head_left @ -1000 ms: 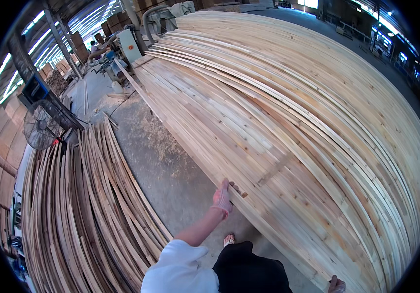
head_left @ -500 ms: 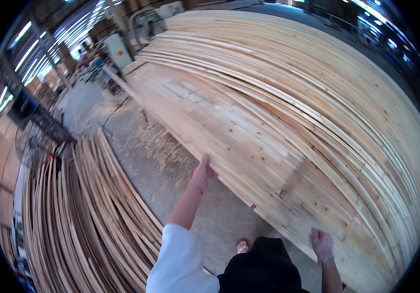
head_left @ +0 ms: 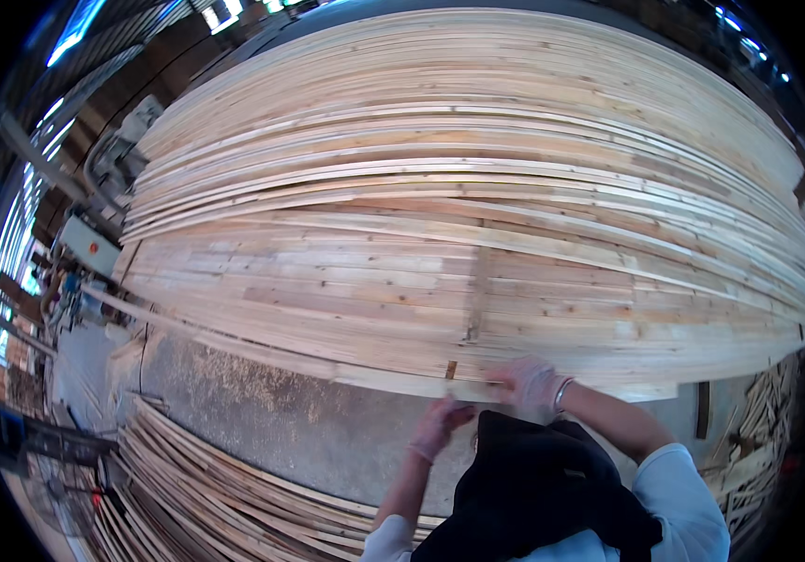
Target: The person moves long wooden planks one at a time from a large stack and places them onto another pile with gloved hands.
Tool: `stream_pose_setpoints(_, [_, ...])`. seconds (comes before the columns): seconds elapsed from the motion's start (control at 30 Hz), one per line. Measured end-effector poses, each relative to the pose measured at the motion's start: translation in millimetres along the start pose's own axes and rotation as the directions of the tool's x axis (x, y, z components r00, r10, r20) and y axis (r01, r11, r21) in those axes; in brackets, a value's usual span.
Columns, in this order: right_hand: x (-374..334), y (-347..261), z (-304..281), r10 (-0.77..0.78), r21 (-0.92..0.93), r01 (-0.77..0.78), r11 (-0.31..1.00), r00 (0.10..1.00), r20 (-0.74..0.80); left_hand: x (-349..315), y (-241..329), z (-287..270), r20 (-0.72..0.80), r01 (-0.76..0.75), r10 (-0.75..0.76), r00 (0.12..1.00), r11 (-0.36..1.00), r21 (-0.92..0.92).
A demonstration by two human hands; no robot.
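A long pale wooden strip (head_left: pixel 393 380) lies along the near edge of a broad layer of wooden strips (head_left: pixel 374 290), directly in front of the person. The right hand (head_left: pixel 526 382), gloved and with a band (head_left: pixel 562 391) at the wrist, is at this edge with its fingers over the wood; motion blur prevents telling whether it pinches the strip. The left hand (head_left: pixel 440 426), also gloved, is just below the edge, beside the right hand, its fingers partly bent; whether it touches or grips the wood cannot be told. A small dark mark (head_left: pixel 451 369) shows on the wood near both hands. Beyond, narrow loose strips (head_left: pixel 477 178) run in bowed rows across the layer. Sawdust (head_left: pixel 234 375) covers part of the floor (head_left: pixel 327 426). A pile of strips (head_left: pixel 234 478) lies at lower left, and scrap wood (head_left: pixel 763 431) at far right. A pale machine cabinet (head_left: pixel 88 244) with an orange button stands at far left.
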State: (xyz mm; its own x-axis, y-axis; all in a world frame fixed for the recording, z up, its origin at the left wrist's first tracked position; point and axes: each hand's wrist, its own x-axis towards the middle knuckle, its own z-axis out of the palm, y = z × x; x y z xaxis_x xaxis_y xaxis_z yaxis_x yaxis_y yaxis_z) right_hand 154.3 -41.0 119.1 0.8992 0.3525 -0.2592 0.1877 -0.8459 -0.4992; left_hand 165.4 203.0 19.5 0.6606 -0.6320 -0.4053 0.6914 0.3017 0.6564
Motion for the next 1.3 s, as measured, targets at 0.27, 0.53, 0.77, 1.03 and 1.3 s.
stream_pose_setpoints(0.27, [-115.8, 87.7, -25.5, 0.552, 0.039, -0.578, 0.815, 0.796, 0.248, -25.2, 52.4, -110.4, -0.273, -0.287, 0.193, 0.942, 0.886, -0.364])
stream_pose_setpoints(0.53, [-8.9, 6.8, -5.2, 0.062, 0.126, -0.087, 0.988, 0.979, 0.193, 6.7, -51.3, -9.6, 0.22, 0.183, -0.193, 0.956, 0.981, 0.065])
stream_pose_setpoints(0.77, [27.6, 31.9, -74.9, -0.203, 0.032, 0.202, 0.979, 0.979, 0.035, 24.4, -12.4, 23.3, -0.316, 0.004, -0.086, 0.945, 0.968, -0.25])
stream_pose_setpoints(1.03, [0.4, 191.1, -186.9, 0.076, -0.072, -0.109, 0.991, 0.928, -0.364, 31.5, 33.2, -45.6, -0.667, -0.644, 0.327, 0.669, 0.703, -0.301])
stream_pose_setpoints(1.3, [4.5, 364.0, -309.2, 0.318, -0.232, -0.522, 0.821, 0.756, -0.572, 73.0, 59.5, 55.1, -0.916, -0.722, -0.038, 0.399, 0.603, -0.34])
